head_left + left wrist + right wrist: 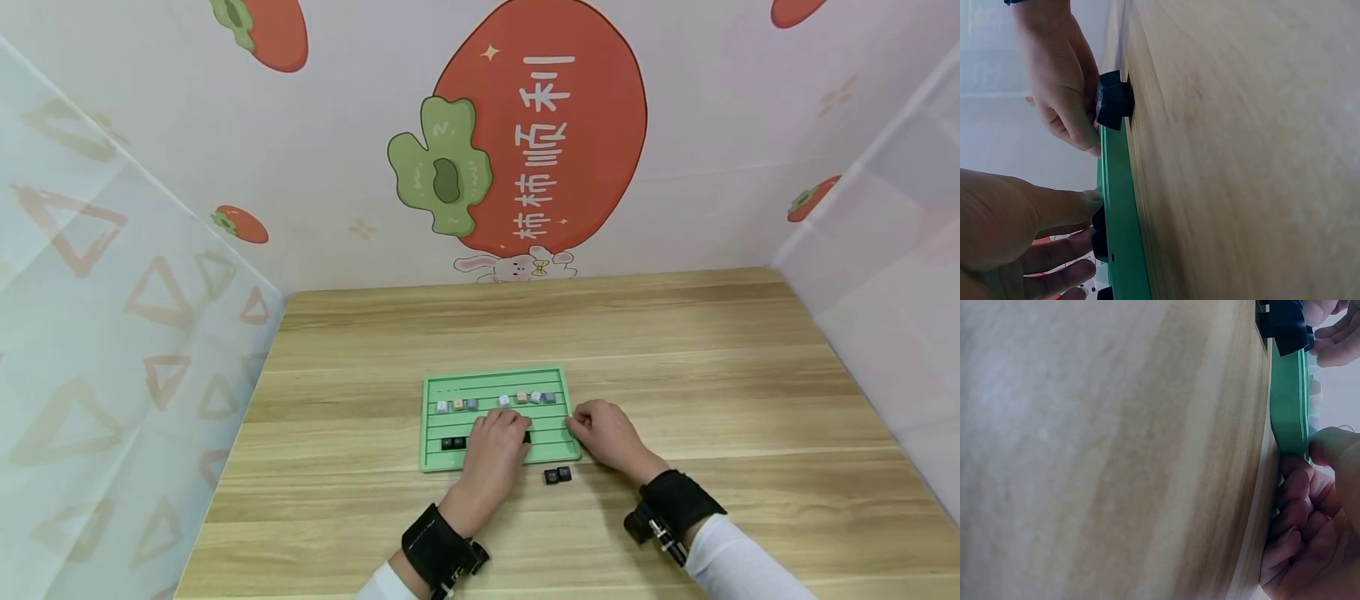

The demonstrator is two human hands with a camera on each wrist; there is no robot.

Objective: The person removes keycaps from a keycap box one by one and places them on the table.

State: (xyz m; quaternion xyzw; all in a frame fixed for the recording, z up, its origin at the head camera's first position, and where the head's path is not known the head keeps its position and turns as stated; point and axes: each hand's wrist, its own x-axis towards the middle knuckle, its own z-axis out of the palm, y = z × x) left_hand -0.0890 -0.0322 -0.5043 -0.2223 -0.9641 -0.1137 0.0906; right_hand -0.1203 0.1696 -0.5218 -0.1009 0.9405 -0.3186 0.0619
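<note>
A green ridged board (495,379) lies flat on the wooden table. My left hand (495,442) reaches over its front part, thumb and fingertips pinching at a black keycap (1099,234) in the front row. More black keycaps (453,443) sit to the left of this hand, and another black keycap (527,437) shows at its right side. My right hand (611,433) grips the board's right edge, thumb at the top rim and curled fingers against the side in the right wrist view. White, tan and grey keycaps (527,397) stand in a row farther back.
Two loose black keycaps (557,475) lie on the table (337,500) in front of the board's right corner. A white backdrop printed with a big persimmon (592,150) rises behind the table, and pale curtains (135,350) flank both sides.
</note>
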